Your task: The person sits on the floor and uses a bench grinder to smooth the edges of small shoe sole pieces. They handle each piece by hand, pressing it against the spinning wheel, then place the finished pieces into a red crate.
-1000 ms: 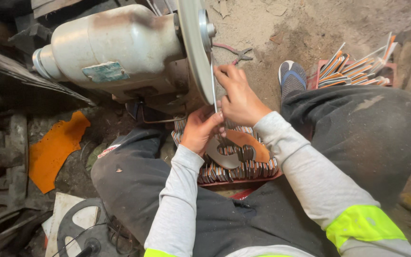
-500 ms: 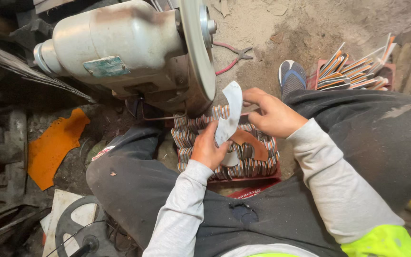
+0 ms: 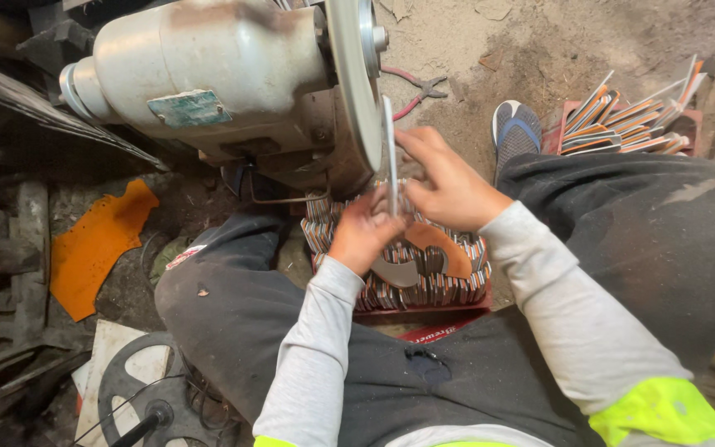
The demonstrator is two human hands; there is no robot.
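Head view: the person's face and trunk are out of frame, and only grey sleeves, yellow cuffs and dark trousers show. The left hand (image 3: 366, 230) and right hand (image 3: 448, 184) meet over the lap, both with the grip closed on a thin flat metal blade (image 3: 391, 153) that stands edge-on to the camera, so its outline is hard to read. The blade stands upright just beside the grinding disc (image 3: 356, 79) of the bench grinder (image 3: 208, 83); whether it touches the disc cannot be told. The left fingers are partly hidden behind the blade and the right hand.

Under the hands sits a red tray (image 3: 424, 310), packed with flat pieces (image 3: 432, 285) standing on edge in rows; two curved pieces lie loose on top. The hands and sleeves cover much of the tray. A second red crate (image 3: 688, 124) at the upper right holds more flat pieces leaning at angles, cut off in part by the knee. Red-handled pliers (image 3: 415, 87) lie on the dirt floor behind the disc. A blue-striped shoe (image 3: 515, 128) shows beside the crate, and an orange scrap (image 3: 97, 244) lies to the left.
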